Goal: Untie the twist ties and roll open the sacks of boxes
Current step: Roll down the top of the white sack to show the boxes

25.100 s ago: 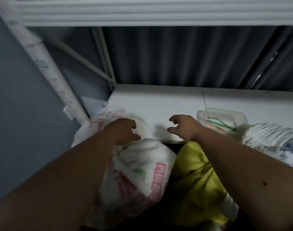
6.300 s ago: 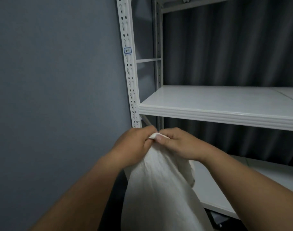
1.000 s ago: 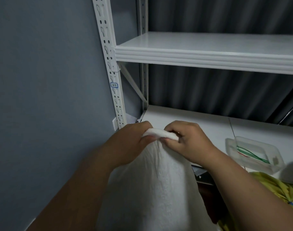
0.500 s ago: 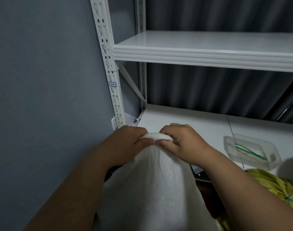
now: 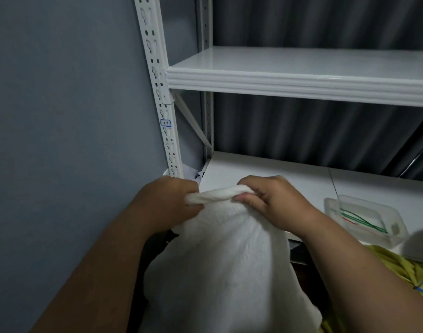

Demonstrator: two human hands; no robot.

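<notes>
A white woven sack (image 5: 224,267) stands in front of me, its top edge rolled into a thick band (image 5: 217,193). My left hand (image 5: 164,203) grips the left end of that rolled band. My right hand (image 5: 273,203) pinches its right end, thumb under and fingers curled over. The band stretches level between both hands. A yellow sack (image 5: 402,267) lies at the lower right, partly cut off by the frame. No twist tie shows on the white sack. What the sack contains is hidden.
A clear plastic tub (image 5: 366,219) holding green and red twist ties sits on the lower white shelf (image 5: 265,169). An upper shelf (image 5: 301,75) juts out above. The perforated upright post (image 5: 162,111) and a grey wall (image 5: 61,116) close off the left.
Over the last second my hands have drawn slightly apart, so more of the rolled band shows between them. The view has shifted a little.
</notes>
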